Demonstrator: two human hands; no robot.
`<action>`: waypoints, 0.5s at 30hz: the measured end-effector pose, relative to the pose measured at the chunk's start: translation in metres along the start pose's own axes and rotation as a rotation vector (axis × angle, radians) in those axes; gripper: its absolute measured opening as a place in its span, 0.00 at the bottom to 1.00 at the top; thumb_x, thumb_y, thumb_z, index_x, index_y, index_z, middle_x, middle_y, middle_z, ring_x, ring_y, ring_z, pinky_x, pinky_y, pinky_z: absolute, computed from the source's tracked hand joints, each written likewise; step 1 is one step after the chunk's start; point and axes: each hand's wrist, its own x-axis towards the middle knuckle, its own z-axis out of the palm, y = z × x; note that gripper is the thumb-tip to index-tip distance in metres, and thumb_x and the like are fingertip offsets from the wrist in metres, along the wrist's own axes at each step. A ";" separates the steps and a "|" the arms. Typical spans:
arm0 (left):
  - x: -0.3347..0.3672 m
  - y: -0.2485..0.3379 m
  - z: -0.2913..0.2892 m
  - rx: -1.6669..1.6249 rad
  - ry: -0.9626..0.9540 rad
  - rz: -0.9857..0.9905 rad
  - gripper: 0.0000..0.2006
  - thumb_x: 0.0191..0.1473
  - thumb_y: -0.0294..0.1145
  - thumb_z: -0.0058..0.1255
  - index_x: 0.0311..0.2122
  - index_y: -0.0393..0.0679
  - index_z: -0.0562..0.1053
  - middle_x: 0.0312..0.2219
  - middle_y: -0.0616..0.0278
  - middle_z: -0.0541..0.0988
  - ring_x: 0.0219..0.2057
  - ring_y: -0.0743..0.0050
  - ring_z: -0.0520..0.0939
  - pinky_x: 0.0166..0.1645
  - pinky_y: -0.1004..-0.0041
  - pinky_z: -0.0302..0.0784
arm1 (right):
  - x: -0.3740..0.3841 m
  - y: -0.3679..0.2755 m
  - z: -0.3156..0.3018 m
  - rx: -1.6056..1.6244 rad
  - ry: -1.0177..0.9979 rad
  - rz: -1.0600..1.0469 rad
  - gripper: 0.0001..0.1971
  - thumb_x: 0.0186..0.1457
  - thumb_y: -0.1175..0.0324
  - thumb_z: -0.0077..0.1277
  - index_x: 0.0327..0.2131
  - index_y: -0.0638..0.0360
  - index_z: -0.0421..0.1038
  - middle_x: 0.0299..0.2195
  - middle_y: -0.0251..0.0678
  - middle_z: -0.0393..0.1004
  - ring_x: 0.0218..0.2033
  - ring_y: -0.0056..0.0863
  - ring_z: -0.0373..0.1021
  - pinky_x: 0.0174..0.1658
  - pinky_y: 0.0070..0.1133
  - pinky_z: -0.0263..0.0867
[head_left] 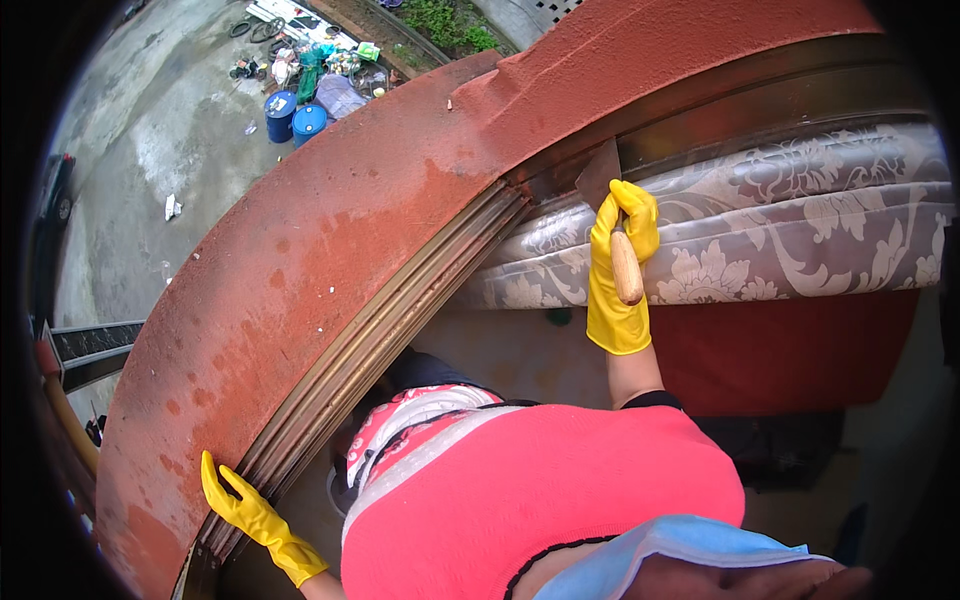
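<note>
In a yellow rubber glove, my right hand (622, 225) is closed around a putty knife (626, 270). The wooden handle sticks out below the fingers. Its dark metal blade (601, 172) points up against the inner edge of a window frame (690, 120), beside a patterned mattress. My left hand (250, 512), gloved the same way, rests on a reddish painted ledge (330, 220) at the lower left. Its thumb stands apart from the stretched fingers, and it holds nothing. Between ledge and room runs a grooved metal window track (380, 325), which the left hand touches.
The silvery floral mattress (740, 225) stands along the window at the right, with a dark red surface (770, 350) below it. Far below outside, two blue barrels (295, 118) stand near piled rubbish (325, 75) on concrete ground (170, 150).
</note>
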 end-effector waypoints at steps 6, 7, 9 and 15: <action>-0.001 -0.007 0.009 -0.022 -0.018 0.015 0.17 0.65 0.30 0.46 0.56 0.38 0.71 0.54 0.54 0.75 0.56 0.58 0.73 0.64 0.67 0.62 | 0.073 0.006 -0.053 0.047 0.162 0.072 0.08 0.53 0.84 0.55 0.36 0.63 0.76 0.35 0.38 0.79 0.35 0.29 0.75 0.44 0.21 0.70; -0.011 -0.019 -0.001 0.008 0.026 -0.014 0.18 0.65 0.31 0.45 0.57 0.37 0.71 0.55 0.54 0.74 0.57 0.59 0.72 0.64 0.66 0.61 | 0.101 -0.003 -0.048 0.095 0.231 0.010 0.07 0.56 0.81 0.55 0.38 0.64 0.77 0.37 0.36 0.78 0.39 0.26 0.74 0.47 0.21 0.69; 0.006 0.031 -0.008 0.033 0.095 0.113 0.13 0.60 0.30 0.52 0.47 0.34 0.77 0.44 0.47 0.81 0.46 0.52 0.80 0.56 0.61 0.73 | 0.135 0.004 -0.067 0.077 0.332 -0.026 0.07 0.55 0.81 0.56 0.38 0.64 0.77 0.37 0.36 0.79 0.38 0.25 0.74 0.46 0.20 0.69; 0.005 0.033 -0.010 0.049 0.137 0.184 0.12 0.58 0.27 0.54 0.45 0.31 0.77 0.41 0.45 0.81 0.43 0.52 0.82 0.54 0.63 0.76 | 0.207 0.022 -0.097 0.209 0.387 0.056 0.07 0.55 0.78 0.58 0.39 0.63 0.77 0.36 0.34 0.79 0.37 0.21 0.74 0.45 0.17 0.68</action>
